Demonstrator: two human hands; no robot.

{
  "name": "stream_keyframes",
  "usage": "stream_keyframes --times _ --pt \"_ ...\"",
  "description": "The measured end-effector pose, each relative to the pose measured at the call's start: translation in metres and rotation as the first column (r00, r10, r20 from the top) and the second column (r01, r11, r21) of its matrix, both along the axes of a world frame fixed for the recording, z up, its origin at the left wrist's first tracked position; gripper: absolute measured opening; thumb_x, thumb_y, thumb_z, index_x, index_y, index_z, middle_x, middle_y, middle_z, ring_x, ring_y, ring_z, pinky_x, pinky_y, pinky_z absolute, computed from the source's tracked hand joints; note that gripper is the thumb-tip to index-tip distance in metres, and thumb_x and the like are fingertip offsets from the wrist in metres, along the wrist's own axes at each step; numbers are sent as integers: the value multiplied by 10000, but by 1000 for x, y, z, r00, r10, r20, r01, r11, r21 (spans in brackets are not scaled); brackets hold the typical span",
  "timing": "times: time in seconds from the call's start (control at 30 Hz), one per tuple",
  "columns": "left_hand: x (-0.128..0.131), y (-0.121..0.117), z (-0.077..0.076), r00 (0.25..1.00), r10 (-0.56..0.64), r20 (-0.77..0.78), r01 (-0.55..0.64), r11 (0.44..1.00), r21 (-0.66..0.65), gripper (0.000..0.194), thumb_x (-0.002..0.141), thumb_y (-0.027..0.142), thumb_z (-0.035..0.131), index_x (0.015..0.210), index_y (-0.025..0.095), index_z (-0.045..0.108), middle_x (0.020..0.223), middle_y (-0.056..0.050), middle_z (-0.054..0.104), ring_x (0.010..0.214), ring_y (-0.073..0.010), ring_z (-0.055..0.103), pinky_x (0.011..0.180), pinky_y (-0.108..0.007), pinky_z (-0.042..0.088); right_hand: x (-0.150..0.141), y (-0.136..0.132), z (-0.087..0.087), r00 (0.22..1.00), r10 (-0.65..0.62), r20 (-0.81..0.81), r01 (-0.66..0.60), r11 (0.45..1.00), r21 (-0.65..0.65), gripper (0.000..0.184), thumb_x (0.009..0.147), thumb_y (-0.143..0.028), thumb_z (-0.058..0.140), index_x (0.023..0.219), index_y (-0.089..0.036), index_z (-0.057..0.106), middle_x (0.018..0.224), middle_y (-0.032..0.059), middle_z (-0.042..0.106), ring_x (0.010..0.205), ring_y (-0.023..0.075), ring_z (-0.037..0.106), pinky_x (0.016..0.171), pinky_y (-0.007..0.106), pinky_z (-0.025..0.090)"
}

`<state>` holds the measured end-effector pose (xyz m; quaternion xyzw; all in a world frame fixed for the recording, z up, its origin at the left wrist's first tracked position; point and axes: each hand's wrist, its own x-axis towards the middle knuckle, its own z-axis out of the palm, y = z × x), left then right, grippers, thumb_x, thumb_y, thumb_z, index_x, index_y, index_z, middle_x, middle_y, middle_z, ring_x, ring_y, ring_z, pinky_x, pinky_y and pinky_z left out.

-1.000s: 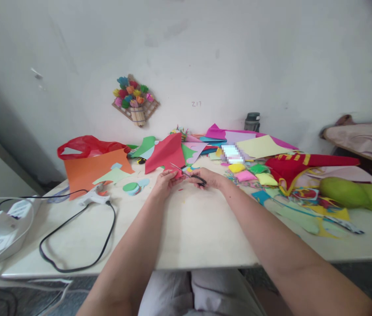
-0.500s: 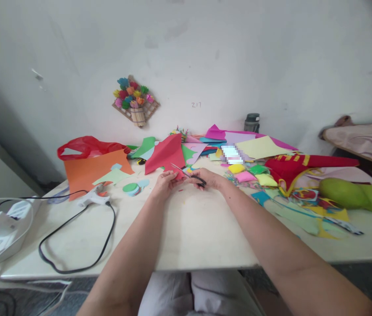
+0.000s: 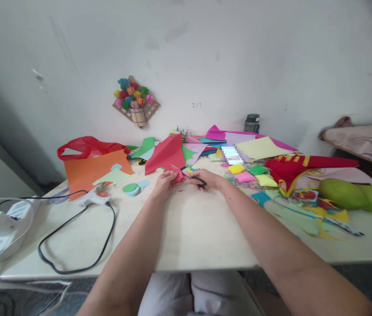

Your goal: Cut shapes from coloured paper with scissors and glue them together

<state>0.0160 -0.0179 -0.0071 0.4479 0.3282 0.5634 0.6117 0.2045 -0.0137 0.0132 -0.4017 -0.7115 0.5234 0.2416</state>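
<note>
My left hand (image 3: pixel 166 183) pinches a small piece of red paper (image 3: pixel 179 176) above the table. Black-handled scissors (image 3: pixel 199 180) are gripped in my right hand (image 3: pixel 211 179), their blades pointing left and away from me across the red piece. Whether the blades are biting into the paper is too small to tell. Just beyond my hands lies a larger red paper sheet (image 3: pixel 165 153). Left of my left hand is a small stack of green and blue paper circles (image 3: pixel 131 188). A tiny red scrap (image 3: pixel 181 190) rests on the table below my hands.
On the left are an orange sheet (image 3: pixel 96 171), a white glue gun (image 3: pixel 93 198) with a black cord, and a power strip (image 3: pixel 14 219). Coloured clay packets (image 3: pixel 245 176), paper scraps (image 3: pixel 299 217) and green mangoes (image 3: pixel 344 193) lie to the right. A dark bottle (image 3: pixel 252 123) stands behind.
The red piece in my left hand has shifted slightly and shows more of its face. Both hands and the scissors stay in almost the same place.
</note>
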Motion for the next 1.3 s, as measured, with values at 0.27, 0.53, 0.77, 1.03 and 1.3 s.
stream_keyframes --times 0.27,0.53,0.77,1.03,1.3 --pt "1 0 0 1000 1 5 -1 1000 -1 118 648 192 690 633 142 585 606 -22 633 580 -170 629 654 -325 523 0 3 -3 1000 0 -18 0 1000 15 299 672 -407 675 742 -160 522 441 -69 498 313 41 409 303 142 307" --pt "1 -2 1 1000 9 15 -9 1000 -2 160 606 204 722 619 138 576 613 -29 642 567 -157 620 599 -293 520 -2 6 -5 999 6 -41 -5 999 34 277 700 -391 652 780 -149 545 426 -70 489 304 44 397 295 145 312" --pt "0 0 -1 999 26 -27 -25 999 24 240 548 259 765 597 133 565 552 3 605 506 -117 576 552 -256 505 -2 5 -5 998 9 -55 -6 998 67 263 691 -368 658 762 -154 523 417 -74 481 302 44 387 292 144 311" --pt "1 0 0 998 11 -59 -9 1000 25 238 571 281 753 655 132 587 543 -8 610 467 -112 554 513 -244 470 -3 1 0 1000 -11 -19 12 998 58 267 695 -373 659 778 -162 517 411 -77 475 292 48 382 285 150 301" --pt "1 -1 0 997 8 -71 -7 1000 13 244 573 283 748 638 131 568 515 -13 608 463 -117 553 521 -247 459 -5 -1 0 999 -35 -22 35 999 26 267 697 -388 653 764 -175 506 420 -76 482 296 47 387 291 146 297"
